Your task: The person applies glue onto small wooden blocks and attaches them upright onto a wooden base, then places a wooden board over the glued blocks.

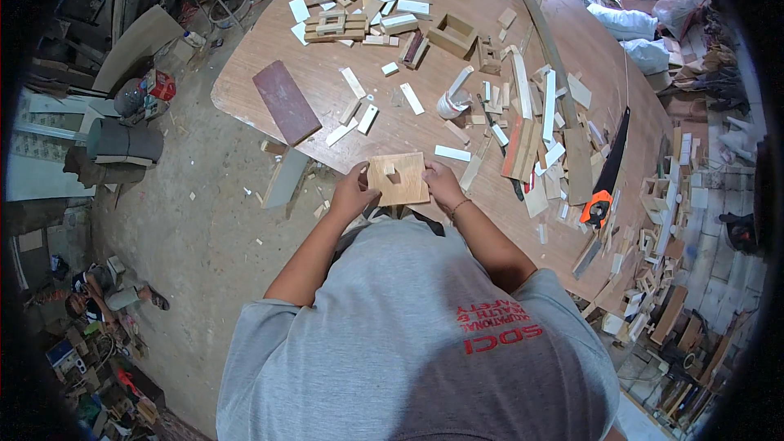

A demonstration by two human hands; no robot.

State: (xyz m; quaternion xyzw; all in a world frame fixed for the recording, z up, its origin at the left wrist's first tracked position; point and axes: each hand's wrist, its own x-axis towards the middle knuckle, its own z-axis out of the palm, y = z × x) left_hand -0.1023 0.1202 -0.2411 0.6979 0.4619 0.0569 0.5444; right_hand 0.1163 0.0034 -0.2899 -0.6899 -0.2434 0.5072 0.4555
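Noted: your left hand (353, 193) pinches the wooden panel (412, 186) at nine o'clock and your right hand (443, 186) at three; held by the table's (237, 73) six-o'clock edge, it could fall floorward if either grip slips

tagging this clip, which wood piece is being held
The flat light-brown board, its left side in the left hand, its right in the right hand; these hands touch no other.
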